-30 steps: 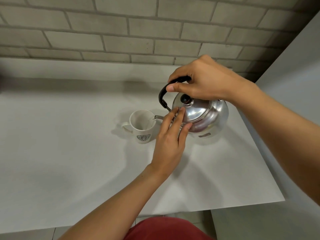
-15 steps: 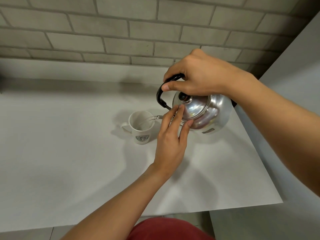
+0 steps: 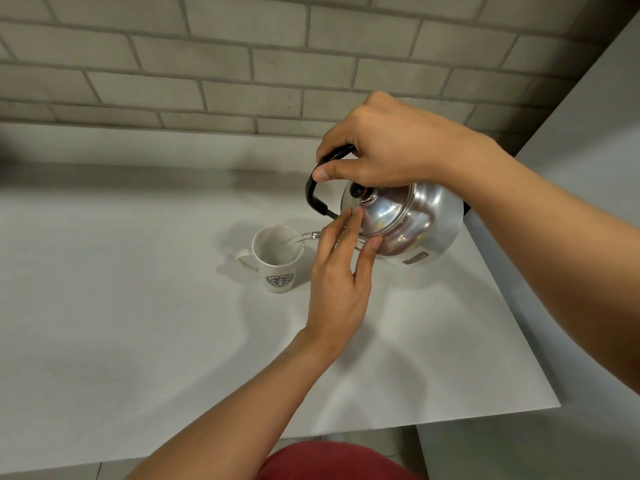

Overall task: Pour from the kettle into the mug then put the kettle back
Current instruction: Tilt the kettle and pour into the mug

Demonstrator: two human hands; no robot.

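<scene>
A shiny steel kettle [image 3: 415, 226] with a black handle hangs tilted to the left above the white counter [image 3: 121, 323]. My right hand [image 3: 384, 147] is closed around the handle from above. My left hand [image 3: 341, 271] presses its fingertips flat against the lid's edge, fingers spread. The spout, partly hidden behind my left fingers, points over the rim of a white mug [image 3: 278, 259] with a green round logo. A thin clear stream runs from the spout into the mug, and liquid shows at the mug's bottom.
A grey brick wall [image 3: 242, 64] runs behind the counter. A pale wall or cabinet side [image 3: 588, 133] stands at the right. The counter's front edge is near my body, and its right edge passes under the kettle.
The kettle has been lifted and tipped further left toward the mug. Water now runs from the spout into the mug. My left fingers have stayed on the lid.
</scene>
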